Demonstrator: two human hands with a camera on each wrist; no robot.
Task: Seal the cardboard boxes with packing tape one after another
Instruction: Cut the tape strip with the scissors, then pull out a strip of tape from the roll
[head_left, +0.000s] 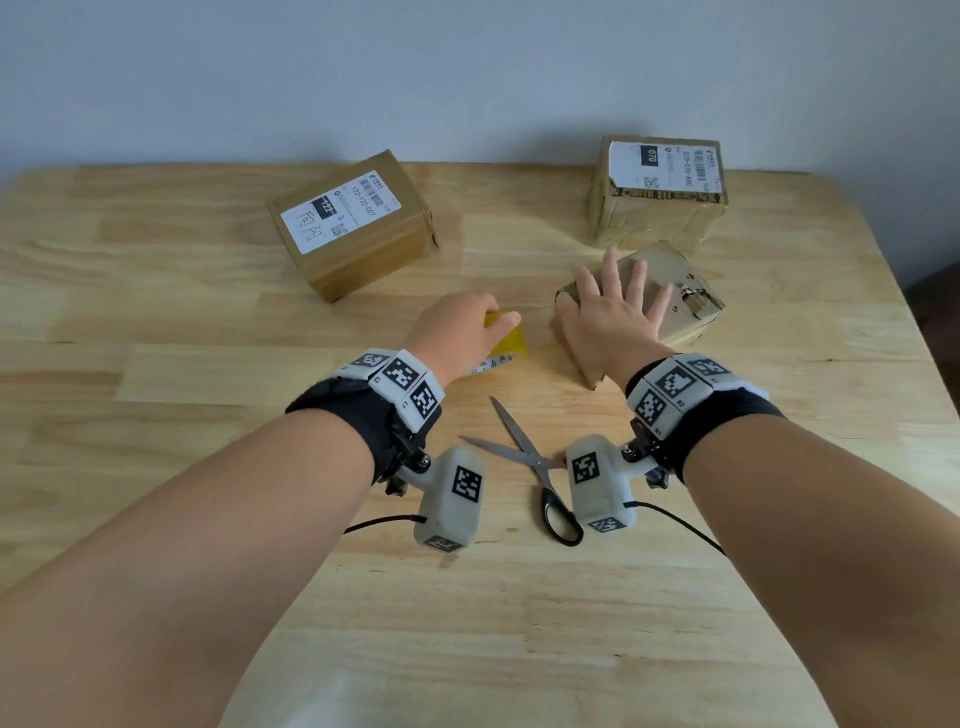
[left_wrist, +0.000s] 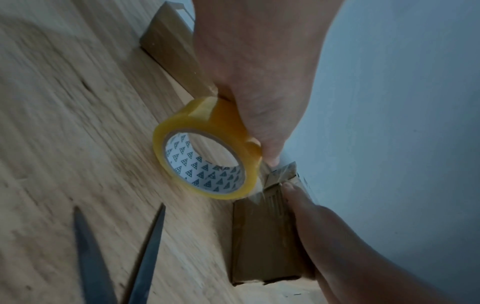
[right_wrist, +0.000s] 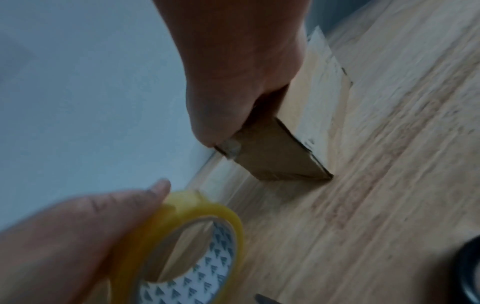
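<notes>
Your left hand had its grip curled over the rim of the yellow tape roll, fingers on the outer band, the roll tipped on edge just above the surface near its middle. Your right hand was spread flat, fingers straight and fanned, pressing down on the top of the small worn box just right of the roll; in the right wrist view your thumb sat at that box's near corner. I judged the roll light and stiff, its wound band slick, so the rim hold across its width suited it; the free end could not be made out, and you would have had to find it by feel. The small box looked soft and battered, with a torn flap at its right end, so it would likely dent under a hard press; flat pressure along the flaps seemed the safer hold. Whether anything was inside could not be told. Two more boxes sat toward the far edge: the labelled box at far left, closed, and the taped box at far right, just behind the small one. The scissors lay open toward the near edge, between your wrists.
</notes>
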